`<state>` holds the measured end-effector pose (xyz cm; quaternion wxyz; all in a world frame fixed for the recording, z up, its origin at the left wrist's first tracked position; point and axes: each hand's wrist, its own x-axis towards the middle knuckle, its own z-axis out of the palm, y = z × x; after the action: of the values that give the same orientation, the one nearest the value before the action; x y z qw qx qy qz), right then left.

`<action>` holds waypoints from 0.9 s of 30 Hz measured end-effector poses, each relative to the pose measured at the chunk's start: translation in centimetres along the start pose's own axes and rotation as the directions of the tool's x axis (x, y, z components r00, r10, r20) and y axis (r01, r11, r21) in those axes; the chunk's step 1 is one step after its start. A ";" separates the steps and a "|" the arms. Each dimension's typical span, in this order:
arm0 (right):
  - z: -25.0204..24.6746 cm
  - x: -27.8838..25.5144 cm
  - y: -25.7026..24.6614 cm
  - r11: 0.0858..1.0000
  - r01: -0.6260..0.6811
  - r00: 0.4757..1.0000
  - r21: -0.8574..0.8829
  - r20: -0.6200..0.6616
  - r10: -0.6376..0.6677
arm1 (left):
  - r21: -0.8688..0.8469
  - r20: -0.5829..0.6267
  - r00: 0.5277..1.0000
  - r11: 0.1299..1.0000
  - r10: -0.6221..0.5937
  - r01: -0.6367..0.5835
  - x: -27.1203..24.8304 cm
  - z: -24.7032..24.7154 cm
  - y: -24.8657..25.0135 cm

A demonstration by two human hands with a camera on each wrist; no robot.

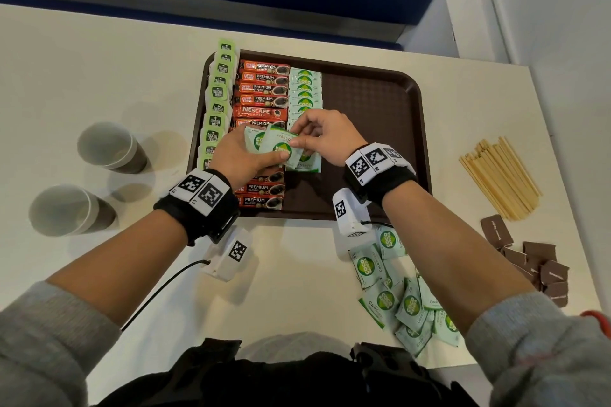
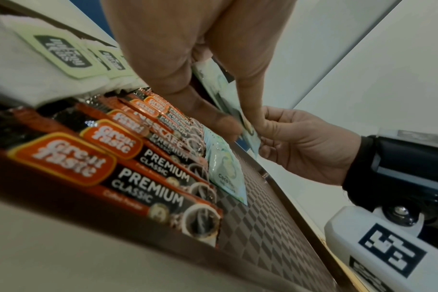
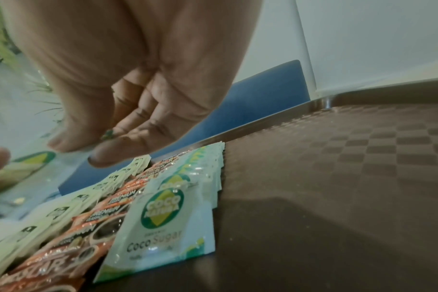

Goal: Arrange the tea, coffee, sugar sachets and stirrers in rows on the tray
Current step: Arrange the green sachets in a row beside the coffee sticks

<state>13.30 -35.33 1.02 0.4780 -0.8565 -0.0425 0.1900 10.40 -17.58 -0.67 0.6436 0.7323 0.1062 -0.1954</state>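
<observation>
Both hands meet over the middle of the brown tray [image 1: 380, 102], low above it. The left hand [image 1: 243, 155] grips a small fan of green sugar sachets [image 1: 269, 144], fingers curled round them. The right hand [image 1: 325, 135] pinches the edge of the top sachet between thumb and forefinger, its other fingers loosely bent.

On the tray, three rows run from the far edge toward the near edge. Along the left rim lie the tea bags [image 1: 218, 99], some overhanging it. Next to them lie the coffee sticks [image 1: 261, 89], overlapping one another. Beside those lie the laid sugar sachets [image 1: 304, 89]; this row stops about the middle of the tray, under the hands, with the last one [image 3: 163, 227] flat on the tray floor. The right half of the tray is bare.

On the tabletop, near the near edge on the right, lies a loose heap of green sachets [image 1: 403, 301]. At the right edge lie the wooden stirrers [image 1: 502, 175] in a bundle, and nearer, a pile of brown sachets [image 1: 535, 261]. Toward the left edge stand two paper cups [image 1: 105, 145].
</observation>
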 end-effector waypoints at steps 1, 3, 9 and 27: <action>-0.1 0.0 0.1 0.999 -0.003 1.000 0.044 -0.020 0.004 | 0.000 -0.004 1.000 1.000 -0.002 0.002 0.0 0.0 -0.1; -0.2 0.1 0.1 0.990 -0.010 0.998 0.142 -0.058 0.019 | 0.002 -0.014 1.000 1.000 -0.005 0.005 0.0 0.1 -0.1; 0.2 0.1 0.2 0.972 -0.030 1.000 0.231 0.004 0.030 | -0.024 -0.016 1.000 1.000 0.009 -0.009 0.1 0.7 0.2; -2.3 -0.7 1.5 0.975 -0.135 0.984 -0.178 0.089 0.152 | 0.233 -0.037 0.998 0.972 0.045 -0.035 0.3 0.2 0.0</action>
<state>13.34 -38.14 1.04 0.3849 -0.8844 -0.0211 0.2632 10.68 -17.82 -0.84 0.5551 0.8084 0.0814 -0.1780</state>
